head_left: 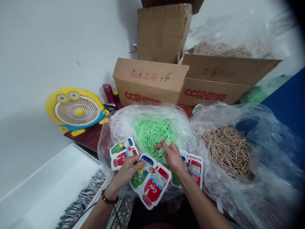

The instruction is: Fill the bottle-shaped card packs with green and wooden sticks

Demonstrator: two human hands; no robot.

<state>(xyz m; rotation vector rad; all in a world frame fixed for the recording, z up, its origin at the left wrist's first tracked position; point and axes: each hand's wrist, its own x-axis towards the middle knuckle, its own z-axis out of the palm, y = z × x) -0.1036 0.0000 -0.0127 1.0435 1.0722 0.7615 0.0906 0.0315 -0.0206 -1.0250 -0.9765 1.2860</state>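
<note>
My left hand (127, 170) grips the upper edge of a bottle-shaped printed pouch (152, 184) with red and green drink pictures, held low in front of me. My right hand (170, 154) pinches a small bunch of green sticks (166, 143) above a clear plastic bag (119, 122) that holds a heap of green sticks (150, 132). A second printed pouch (122, 152) lies left of my left hand. A third pouch (194, 167) lies partly hidden behind my right wrist.
A clear bag of brown sticks (226, 149) sits to the right. Cardboard boxes (150, 79) with red lettering stand behind the bags. A yellow cartoon desk fan (76, 109) stands at the left near a white wall. A white tray (47, 190) lies lower left.
</note>
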